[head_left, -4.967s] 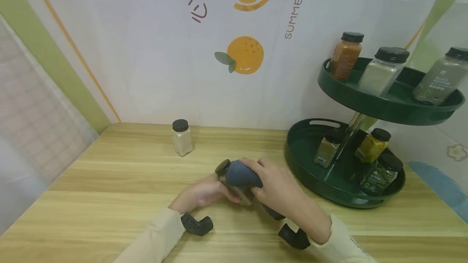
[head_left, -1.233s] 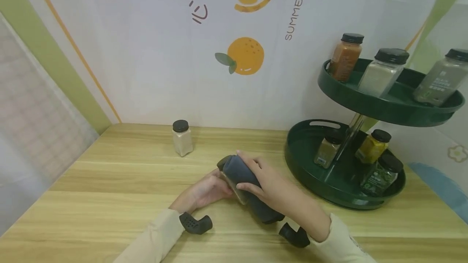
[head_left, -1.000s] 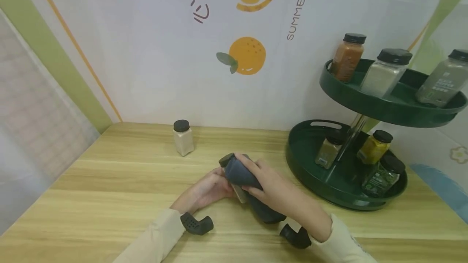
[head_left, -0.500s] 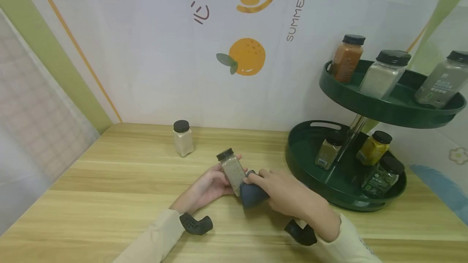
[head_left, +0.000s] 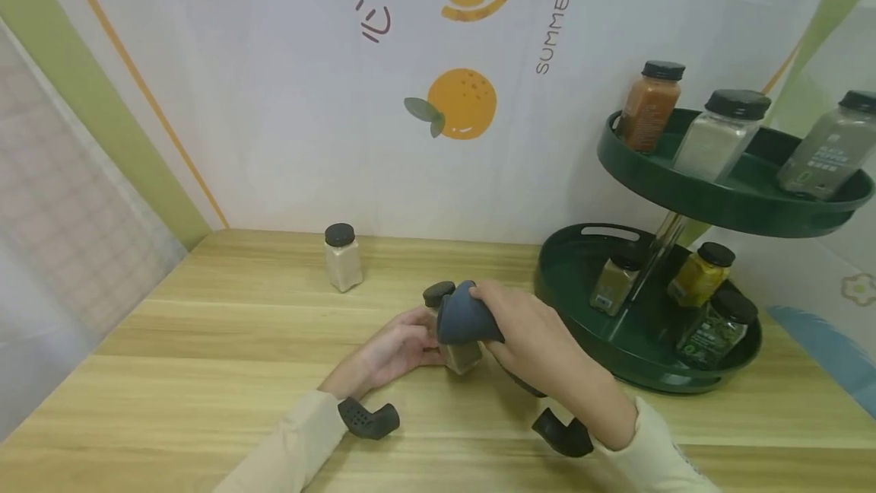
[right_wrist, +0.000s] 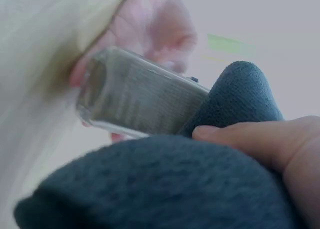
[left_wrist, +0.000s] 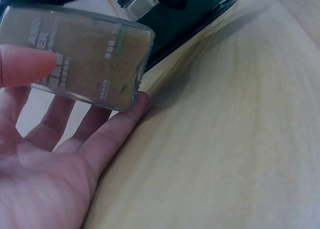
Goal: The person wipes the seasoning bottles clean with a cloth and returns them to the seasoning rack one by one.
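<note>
My left hand (head_left: 404, 347) grips a clear spice jar (left_wrist: 95, 59) with brownish powder and a black lid (head_left: 439, 294). The jar is held tilted above the table, thumb on one face and fingers behind it. In my right hand (head_left: 537, 337) is a folded dark blue cloth (head_left: 468, 316), pinched between thumb and fingers. The cloth touches the jar near its lid end and covers part of it. From the right wrist view, the jar's bottom and printed side show beyond the cloth.
Another jar with pale powder (head_left: 343, 263) stands at the back of the wooden table (head_left: 226, 341). On the right, a two-tier dark green rack (head_left: 725, 200) carries several spice jars, among them an orange-red one (head_left: 648, 111) and a yellow one (head_left: 699, 276).
Half a second ago the cloth was at the jar's lower end; now it is up by the lid. My right hand moved up with it, and the jar shifted slightly right.
</note>
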`<state>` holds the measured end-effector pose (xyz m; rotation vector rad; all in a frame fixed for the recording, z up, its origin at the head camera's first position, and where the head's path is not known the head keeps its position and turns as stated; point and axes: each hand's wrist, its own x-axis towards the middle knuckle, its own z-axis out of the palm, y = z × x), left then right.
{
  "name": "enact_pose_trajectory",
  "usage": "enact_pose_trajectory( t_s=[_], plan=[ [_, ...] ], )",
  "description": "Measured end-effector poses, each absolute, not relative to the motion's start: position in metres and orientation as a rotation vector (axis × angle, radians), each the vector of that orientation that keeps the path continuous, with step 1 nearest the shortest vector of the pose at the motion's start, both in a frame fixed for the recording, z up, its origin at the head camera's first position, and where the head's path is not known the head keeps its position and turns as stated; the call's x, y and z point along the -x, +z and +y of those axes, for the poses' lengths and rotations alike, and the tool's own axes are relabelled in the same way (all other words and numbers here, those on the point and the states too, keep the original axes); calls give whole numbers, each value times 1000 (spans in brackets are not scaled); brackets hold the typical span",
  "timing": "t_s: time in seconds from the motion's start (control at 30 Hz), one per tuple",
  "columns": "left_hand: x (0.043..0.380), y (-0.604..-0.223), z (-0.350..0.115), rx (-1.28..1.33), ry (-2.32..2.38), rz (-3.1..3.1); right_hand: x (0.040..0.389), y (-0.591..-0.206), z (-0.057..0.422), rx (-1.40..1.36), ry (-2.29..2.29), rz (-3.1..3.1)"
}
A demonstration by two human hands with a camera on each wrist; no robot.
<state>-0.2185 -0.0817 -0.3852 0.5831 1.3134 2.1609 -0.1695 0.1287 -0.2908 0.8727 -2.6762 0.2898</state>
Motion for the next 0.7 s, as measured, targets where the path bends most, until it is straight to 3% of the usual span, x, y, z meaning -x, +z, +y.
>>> enact_pose_trajectory(
  t_s=[0.7],
  plan=[
    [221,-379,-87,-586,2117,1167,158,-283,136,-1160,-59,-2833]
  ],
)
